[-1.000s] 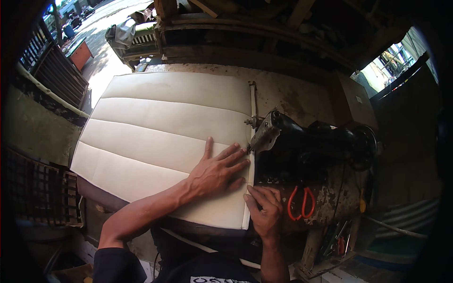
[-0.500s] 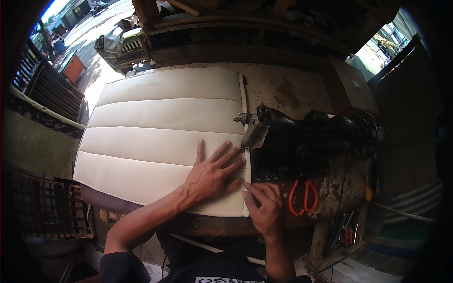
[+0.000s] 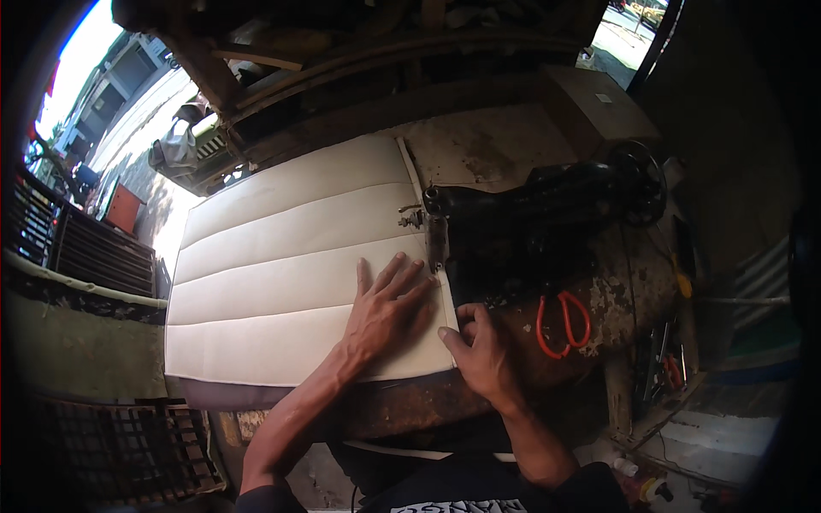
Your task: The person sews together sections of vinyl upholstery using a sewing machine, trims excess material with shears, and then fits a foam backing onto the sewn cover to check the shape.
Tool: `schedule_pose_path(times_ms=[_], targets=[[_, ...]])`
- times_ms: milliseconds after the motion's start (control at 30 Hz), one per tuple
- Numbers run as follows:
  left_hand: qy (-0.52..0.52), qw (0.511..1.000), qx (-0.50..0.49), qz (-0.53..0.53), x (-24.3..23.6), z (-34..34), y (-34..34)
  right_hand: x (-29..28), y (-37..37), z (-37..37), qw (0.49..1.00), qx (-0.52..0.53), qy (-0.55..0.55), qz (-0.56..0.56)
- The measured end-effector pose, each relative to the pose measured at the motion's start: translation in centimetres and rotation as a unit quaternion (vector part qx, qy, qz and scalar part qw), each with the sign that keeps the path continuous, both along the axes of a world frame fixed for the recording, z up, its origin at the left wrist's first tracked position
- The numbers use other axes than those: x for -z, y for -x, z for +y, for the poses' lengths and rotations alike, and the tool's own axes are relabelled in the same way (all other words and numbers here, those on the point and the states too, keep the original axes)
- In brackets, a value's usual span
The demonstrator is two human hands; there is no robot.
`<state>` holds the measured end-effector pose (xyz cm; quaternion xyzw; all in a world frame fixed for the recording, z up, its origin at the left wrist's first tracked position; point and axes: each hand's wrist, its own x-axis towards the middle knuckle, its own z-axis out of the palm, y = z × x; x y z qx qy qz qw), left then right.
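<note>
A cream padded panel (image 3: 269, 299) with stitched parallel seams lies across the worktable, and a pale edge strip (image 3: 447, 312) runs along its right side. My left hand (image 3: 383, 308) rests flat on the panel, its fingers stretched toward the needle end of a black sewing machine (image 3: 530, 197). That strip passes under the machine's head; the needle itself cannot be made out. Lower down the same edge, my right hand (image 3: 486, 350) holds the strip between thumb and curled fingers.
Red-handled scissors (image 3: 564, 329) lie on the worn table (image 3: 393, 415) right of my right hand. Behind the machine stands a brown box (image 3: 599, 107). Several tools (image 3: 671, 368) hang or stand low at the right. A barred metal gate (image 3: 103, 244) is at the left.
The view has turned, so the scene sits tilted differently. My left hand stays flat on the panel. My right hand's fingers have shifted from a tight pinch to a wider hold on the edge.
</note>
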<state>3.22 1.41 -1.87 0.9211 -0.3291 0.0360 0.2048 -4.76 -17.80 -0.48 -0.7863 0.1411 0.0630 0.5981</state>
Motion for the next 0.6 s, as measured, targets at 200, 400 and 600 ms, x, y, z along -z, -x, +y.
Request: schedule_pose_path(times_ms=[200, 400, 600], targets=[[-0.034, 0.999, 0.024, -0.006, -1.2, -0.2, 5.4, -0.7, 2.0, -0.6, 0.993, -0.051, 0.087, -0.060], [-0.060, 0.998, 0.028, 0.001, -1.2, -0.5, 4.7, -0.6, 1.9, -0.4, 0.997, -0.022, 0.043, -0.063], [-0.076, 0.997, 0.024, 0.001, -0.7, -0.3, 3.8, 0.5, 1.6, 0.8, 0.991, 0.015, 0.060, -0.119]])
